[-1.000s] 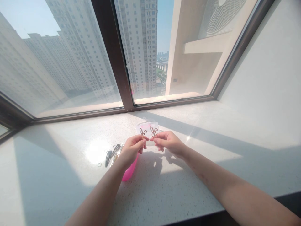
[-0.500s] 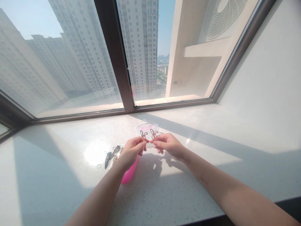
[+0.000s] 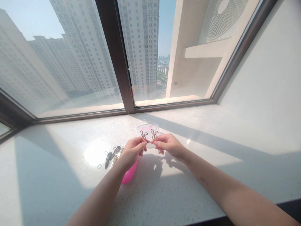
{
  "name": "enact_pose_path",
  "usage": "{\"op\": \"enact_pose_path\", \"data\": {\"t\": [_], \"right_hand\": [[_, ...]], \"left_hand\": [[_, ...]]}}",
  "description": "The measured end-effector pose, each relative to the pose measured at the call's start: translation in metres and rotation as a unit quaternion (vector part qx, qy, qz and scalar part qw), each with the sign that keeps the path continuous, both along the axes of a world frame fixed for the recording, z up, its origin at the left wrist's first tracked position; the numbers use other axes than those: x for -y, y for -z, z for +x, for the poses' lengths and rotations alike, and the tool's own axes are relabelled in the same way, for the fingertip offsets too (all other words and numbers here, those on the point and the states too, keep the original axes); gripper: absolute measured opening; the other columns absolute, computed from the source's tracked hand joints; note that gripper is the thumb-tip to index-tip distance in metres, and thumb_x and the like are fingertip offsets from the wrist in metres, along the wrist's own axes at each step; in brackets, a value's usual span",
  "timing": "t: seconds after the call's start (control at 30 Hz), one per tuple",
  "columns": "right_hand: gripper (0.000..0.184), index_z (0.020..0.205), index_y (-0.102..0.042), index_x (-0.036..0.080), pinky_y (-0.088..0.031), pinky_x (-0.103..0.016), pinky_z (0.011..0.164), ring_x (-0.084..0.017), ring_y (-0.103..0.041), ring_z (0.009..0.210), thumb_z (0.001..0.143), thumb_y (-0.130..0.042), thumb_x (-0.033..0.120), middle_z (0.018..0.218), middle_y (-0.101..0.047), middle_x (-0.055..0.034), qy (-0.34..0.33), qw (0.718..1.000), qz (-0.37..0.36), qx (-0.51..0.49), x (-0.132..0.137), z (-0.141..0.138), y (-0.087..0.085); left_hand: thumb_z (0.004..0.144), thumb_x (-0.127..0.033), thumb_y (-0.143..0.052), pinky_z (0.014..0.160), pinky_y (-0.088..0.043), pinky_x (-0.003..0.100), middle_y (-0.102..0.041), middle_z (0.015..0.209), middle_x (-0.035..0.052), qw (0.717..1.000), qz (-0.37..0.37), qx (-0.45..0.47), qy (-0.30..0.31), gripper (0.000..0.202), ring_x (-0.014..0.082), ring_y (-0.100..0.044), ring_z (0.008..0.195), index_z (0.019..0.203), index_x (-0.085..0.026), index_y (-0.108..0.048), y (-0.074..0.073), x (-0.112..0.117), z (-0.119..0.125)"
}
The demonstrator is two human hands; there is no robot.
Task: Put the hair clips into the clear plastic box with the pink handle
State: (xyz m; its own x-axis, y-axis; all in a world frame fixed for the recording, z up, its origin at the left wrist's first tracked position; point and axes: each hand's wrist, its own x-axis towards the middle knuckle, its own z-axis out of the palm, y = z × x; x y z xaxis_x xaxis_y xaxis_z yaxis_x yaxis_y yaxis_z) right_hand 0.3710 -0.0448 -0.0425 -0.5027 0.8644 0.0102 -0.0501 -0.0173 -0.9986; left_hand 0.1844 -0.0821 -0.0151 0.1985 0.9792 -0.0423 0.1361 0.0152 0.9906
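Between thumb and fingertips, my left hand [image 3: 135,147] is closed on a rabbit-shaped wire clip [image 3: 143,135] held upright. A matching rabbit-shaped wire clip [image 3: 154,134] is pinched in my right hand [image 3: 167,143]. Both clips are bronze-coloured outlines with two ears on top, side by side and a little apart. Behind them is a whitish translucent case [image 3: 148,126] with pink marks, partly covered by my hands. Under my left wrist lies a bright pink object [image 3: 129,174], mostly hidden.
Left of my left hand, dark snap hair clips [image 3: 108,159], lighter clips [image 3: 117,159] and small rings [image 3: 99,166] lie on the speckled white sill [image 3: 150,201]. A brown-framed window [image 3: 128,94] rises behind, and a white wall [image 3: 265,94] stands to the right.
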Motion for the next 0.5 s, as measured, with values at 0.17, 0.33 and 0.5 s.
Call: {"op": "enact_pose_path", "data": {"t": [0.17, 0.33, 0.5], "right_hand": [[0.025, 0.091, -0.071, 0.010, -0.039, -0.021, 0.045, -0.010, -0.055, 0.052, 0.077, -0.065, 0.030, 0.066, -0.061, -0.0035, 0.002, 1.000, 0.001, 0.004, 0.0006, 0.0000, -0.0018], [0.025, 0.090, -0.070, 0.009, -0.039, -0.021, 0.045, -0.010, -0.054, 0.052, 0.077, -0.065, 0.030, 0.061, -0.059, -0.0023, 0.004, 1.000, -0.003, 0.003, 0.0008, 0.0001, -0.0022], [0.027, 0.091, -0.070, 0.009, -0.039, -0.021, 0.045, -0.011, -0.054, 0.053, 0.076, -0.065, 0.030, 0.063, -0.059, -0.0024, 0.004, 1.000, -0.004, 0.002, 0.0005, 0.0003, -0.0005]], "left_hand": [[0.083, -0.025, -0.050, 0.056, -0.033, 0.024, -0.053, 0.062, -0.0010, 1.000, 0.000, 0.000, 0.000, 0.016, 0.0097, -0.043, 0.054, 0.077, -0.014, -0.059, -0.0011, 0.0001, 0.0000], [0.083, -0.025, -0.050, 0.056, -0.033, 0.024, -0.052, 0.062, -0.0009, 1.000, 0.002, 0.000, -0.001, 0.015, 0.0096, -0.043, 0.053, 0.077, -0.014, -0.058, -0.0002, 0.0002, -0.0002], [0.082, -0.027, -0.050, 0.056, -0.034, 0.025, -0.053, 0.062, -0.0005, 1.000, 0.000, 0.003, 0.002, 0.016, 0.0099, -0.043, 0.053, 0.076, -0.014, -0.057, -0.0001, -0.0002, -0.0012]]}}
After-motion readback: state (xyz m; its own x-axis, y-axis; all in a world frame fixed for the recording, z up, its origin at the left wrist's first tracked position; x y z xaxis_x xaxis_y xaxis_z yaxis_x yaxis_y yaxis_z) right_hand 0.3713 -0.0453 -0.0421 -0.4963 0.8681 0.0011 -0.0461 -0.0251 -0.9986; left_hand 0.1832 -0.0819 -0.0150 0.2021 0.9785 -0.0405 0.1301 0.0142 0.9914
